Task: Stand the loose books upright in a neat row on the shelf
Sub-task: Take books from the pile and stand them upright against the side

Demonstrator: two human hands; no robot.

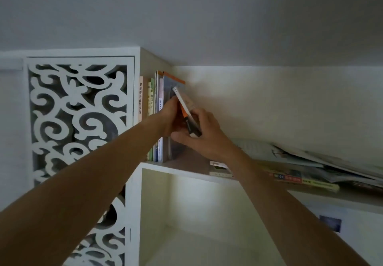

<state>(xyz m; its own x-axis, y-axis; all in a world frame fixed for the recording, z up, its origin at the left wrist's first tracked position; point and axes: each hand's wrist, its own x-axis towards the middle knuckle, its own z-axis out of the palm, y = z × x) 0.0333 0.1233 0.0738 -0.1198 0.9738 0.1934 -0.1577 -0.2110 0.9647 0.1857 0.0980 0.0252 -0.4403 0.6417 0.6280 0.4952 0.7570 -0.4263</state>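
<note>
Several books (pixel 154 99) stand upright in a row at the left end of the shelf (pixel 186 172), against the cabinet side. A small book with a white, orange and black spine (pixel 183 102) tilts to the left against the tall grey-covered book (pixel 172 85) at the row's right end. My right hand (pixel 199 135) grips the small book's lower end. My left hand (pixel 171 114) holds it from the left, fingers between it and the row. A pile of loose books and magazines (pixel 306 168) lies flat further right on the shelf.
A white cabinet door with scrolled cut-out fretwork (pixel 78 110) stands left of the shelf. Below the shelf is an open compartment (pixel 196 220). A small white flat item (pixel 218 168) lies on the shelf under my right wrist. The wall rises behind.
</note>
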